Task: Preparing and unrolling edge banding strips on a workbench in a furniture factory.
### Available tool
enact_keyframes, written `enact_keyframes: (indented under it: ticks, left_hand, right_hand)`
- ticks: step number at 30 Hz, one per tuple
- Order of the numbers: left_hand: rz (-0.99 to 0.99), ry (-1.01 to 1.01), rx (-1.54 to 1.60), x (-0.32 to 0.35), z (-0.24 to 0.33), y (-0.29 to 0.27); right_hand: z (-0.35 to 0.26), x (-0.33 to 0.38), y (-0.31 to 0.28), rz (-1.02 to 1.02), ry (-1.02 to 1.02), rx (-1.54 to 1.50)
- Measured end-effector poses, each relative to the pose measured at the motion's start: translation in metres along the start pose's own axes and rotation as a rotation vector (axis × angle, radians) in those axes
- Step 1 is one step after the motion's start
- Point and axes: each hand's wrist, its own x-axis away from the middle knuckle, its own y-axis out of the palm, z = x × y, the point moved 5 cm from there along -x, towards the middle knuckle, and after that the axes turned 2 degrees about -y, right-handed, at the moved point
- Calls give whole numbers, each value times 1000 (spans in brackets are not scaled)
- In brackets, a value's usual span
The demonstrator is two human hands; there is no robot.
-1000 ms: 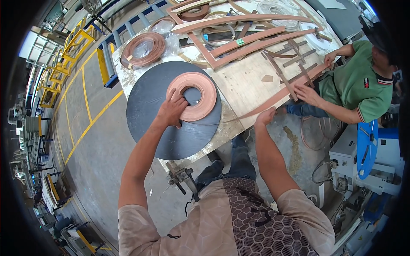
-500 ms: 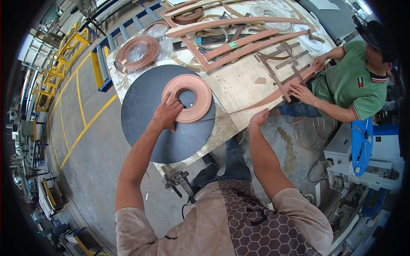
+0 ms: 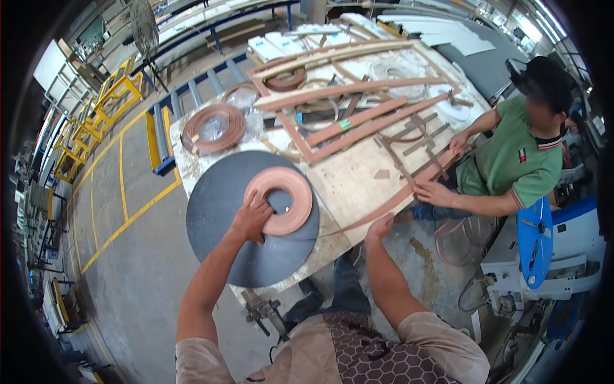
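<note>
A coil of pinkish-brown edge banding (image 3: 297, 198) lies flat on a round dark turntable board (image 3: 214, 256) at the table's near left. My left hand (image 3: 251, 217) rests on the coil's left side, its fingers spread over the windings. From the coil a thin edge-banding strip (image 3: 377, 213) runs right along the table edge toward a co-worker. My right hand (image 3: 380, 228) is closed at the strip's near edge, palm turned up; its grip is partly hidden. The co-worker's hands (image 3: 435, 194) hold the strip's far end beside dark wooden pieces.
Brown curved frames (image 3: 358, 131) lie across the worktable (image 3: 332, 185), with another banding coil (image 3: 214, 128) at its far left. A clamp (image 3: 263, 310) is fixed at the near edge. A blue and white machine (image 3: 534, 243) stands at right, near loose strip loops (image 3: 464, 240) on the floor.
The view has tilted upward, so the table and hands appear lower. My hands keep nearly the same places at the coil and strip. The co-worker still holds the far end.
</note>
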Motion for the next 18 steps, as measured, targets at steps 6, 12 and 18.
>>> enact_keyframes:
  ticks: [6,12,18]
  left_hand:
    - [49,76,-40,-7,7,-7]
    - [49,68,-18,-5,5,-6]
    - [7,65,-26,11,4,4]
  right_hand:
    - [5,-11,-3,39,-100,-41]
    - [1,-10,-5,53,-110,6]
    - [-2,12,2,42,-83,20]
